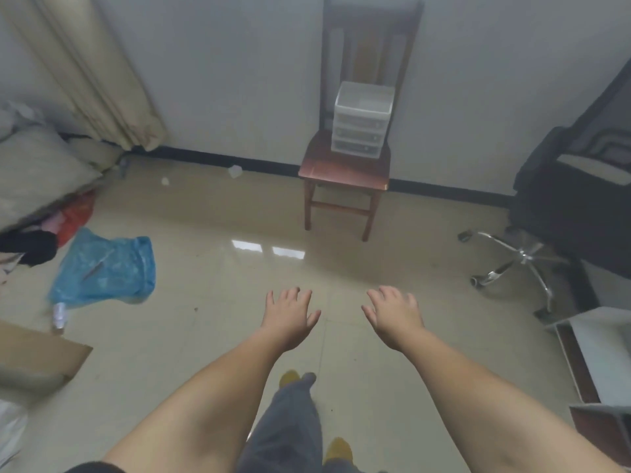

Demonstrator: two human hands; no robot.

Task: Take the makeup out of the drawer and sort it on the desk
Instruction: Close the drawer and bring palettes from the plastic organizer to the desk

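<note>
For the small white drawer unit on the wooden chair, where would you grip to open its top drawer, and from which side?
Judging from this view, take the top drawer's front panel on the drawer unit, coming from the front, the side facing the person. The wooden chair backrest blocks the rear. Handles are too blurred to make out. The left hand and right hand are open, far short of it.

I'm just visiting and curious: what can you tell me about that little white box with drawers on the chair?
The drawer unit is a small white, plastic-looking box with three see-through drawers stacked one above another, all pushed in. Its top looks like a shallow open tray. It stands upright at the back of the wooden chair, on the seat, close to the backrest, by the wall. Its contents are too blurred to make out. Nothing else touches it; both hands are well short of it.
</note>
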